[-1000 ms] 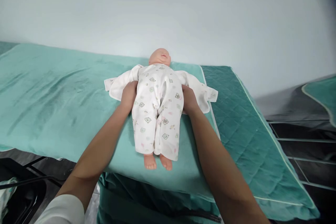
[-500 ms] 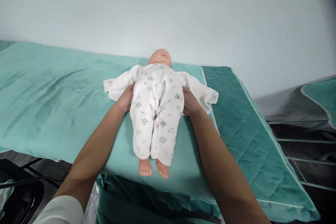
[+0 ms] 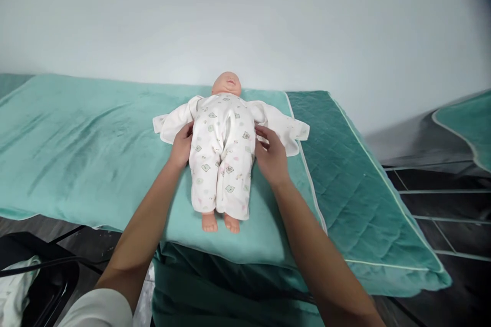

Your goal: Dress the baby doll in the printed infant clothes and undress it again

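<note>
A baby doll (image 3: 227,83) lies on its back, head toward the wall, bare feet toward me. Printed white baby trousers (image 3: 207,168) cover its legs and reach up over its front. A white baby top (image 3: 274,118) has its sleeves spread out to both sides. My left hand (image 3: 181,144) rests against the left edge of the trousers, fingers apart and partly hidden at the cloth. On the other side, my right hand (image 3: 273,156) has its fingers bent and spread, with the fingertips at the trousers' right edge.
The doll lies on a light green padded cover (image 3: 95,153) over a table, beside a darker quilted cover (image 3: 356,189). A pale wall (image 3: 245,20) stands behind. At lower left is a black chair or tray (image 3: 57,286) with cloth in it; metal rails (image 3: 445,192) stand at right.
My right hand has come out from beside the trousers, and more of its fingers now show. My left hand stays by the left edge. The view has shifted slightly.
</note>
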Available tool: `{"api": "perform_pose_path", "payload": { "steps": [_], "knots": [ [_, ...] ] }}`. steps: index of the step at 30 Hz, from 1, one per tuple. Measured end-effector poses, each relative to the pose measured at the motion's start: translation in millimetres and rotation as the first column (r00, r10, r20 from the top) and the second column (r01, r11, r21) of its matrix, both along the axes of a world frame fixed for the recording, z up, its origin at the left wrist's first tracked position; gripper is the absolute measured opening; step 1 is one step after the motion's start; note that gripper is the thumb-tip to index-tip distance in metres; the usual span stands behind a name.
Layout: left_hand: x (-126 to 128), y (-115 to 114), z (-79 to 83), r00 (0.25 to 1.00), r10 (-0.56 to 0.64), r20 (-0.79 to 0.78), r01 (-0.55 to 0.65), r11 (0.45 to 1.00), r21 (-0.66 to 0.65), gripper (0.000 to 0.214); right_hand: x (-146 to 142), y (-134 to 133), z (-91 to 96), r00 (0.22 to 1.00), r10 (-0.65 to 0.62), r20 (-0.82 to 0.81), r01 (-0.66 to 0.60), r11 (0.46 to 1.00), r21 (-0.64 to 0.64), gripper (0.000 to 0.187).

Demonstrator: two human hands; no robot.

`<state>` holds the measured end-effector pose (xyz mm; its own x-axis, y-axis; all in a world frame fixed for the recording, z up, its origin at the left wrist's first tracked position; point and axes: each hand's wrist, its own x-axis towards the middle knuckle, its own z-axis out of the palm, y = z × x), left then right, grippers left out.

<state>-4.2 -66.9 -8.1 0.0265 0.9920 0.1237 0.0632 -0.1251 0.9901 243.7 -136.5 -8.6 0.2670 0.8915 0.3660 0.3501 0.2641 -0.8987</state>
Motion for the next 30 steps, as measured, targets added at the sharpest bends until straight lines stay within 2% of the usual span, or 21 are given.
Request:
{"api": "perform_pose_path", "payload": {
  "steps": [1, 3, 5, 6, 8, 11, 13, 19, 22, 28, 30],
  "knots": [
    [-2, -4, -2.2, 0.999, 0.014, -0.035, -0.013, 1.000, 0.025, 0.038, -7, -21, 6.5, 0.997, 0.020, 0.076, -0.023, 0.999, 0.046, 0.036],
    [-4, -10, -6.7, 0.997, 0.046, -0.069, -0.043, 0.997, 0.057, 0.035, -22, -64, 19.5, 0.953, 0.144, 0.268, -0.181, 0.977, 0.116, 0.027],
    [-5, -13, -10.7, 0.990, 0.099, -0.100, -0.089, 0.991, 0.098, 0.031, -38, -101, 29.7, 0.835, 0.267, 0.481, -0.330, 0.943, 0.050, 0.018],
    [-6, -13, -12.1, 0.982, 0.132, -0.134, -0.116, 0.986, 0.123, 0.029, -46, -114, 33.1, 0.769, 0.302, 0.563, -0.360, 0.933, -0.010, 0.014],
    [-5, -13, -13.6, 0.956, 0.180, -0.234, -0.141, 0.975, 0.173, 0.027, -61, -133, 36.4, 0.662, 0.311, 0.682, -0.339, 0.936, -0.099, 0.009],
    [-4, -12, -13.5, 0.921, 0.184, -0.344, -0.120, 0.973, 0.199, 0.023, -83, -141, 34.6, 0.555, 0.236, 0.798, -0.242, 0.963, -0.116, 0.011],
    [-5, -10, -13.5, 0.914, 0.183, -0.363, -0.118, 0.974, 0.195, 0.021, -95, -141, 30.9, 0.516, 0.188, 0.836, -0.193, 0.976, -0.100, 0.015],
    [-10, -4, -18.9, 0.930, 0.192, -0.312, -0.135, 0.971, 0.195, 0.026, -108, -136, 20.7, 0.504, 0.102, 0.858, -0.152, 0.988, -0.028, 0.016],
    [-10, -3, -21.0, 0.938, 0.204, -0.279, -0.150, 0.968, 0.202, 0.028, -105, -140, 25.6, 0.485, 0.122, 0.866, -0.178, 0.983, -0.039, 0.014],
    [-8, -3, -18.1, 0.950, 0.206, -0.236, -0.168, 0.971, 0.170, 0.024, -104, -163, 47.7, 0.433, 0.208, 0.877, -0.372, 0.928, -0.037, 0.014],
    [-8, -3, -17.4, 0.949, 0.207, -0.236, -0.171, 0.971, 0.166, 0.022, -101, -167, 51.0, 0.440, 0.218, 0.871, -0.377, 0.925, -0.041, 0.015]
  ]
}}
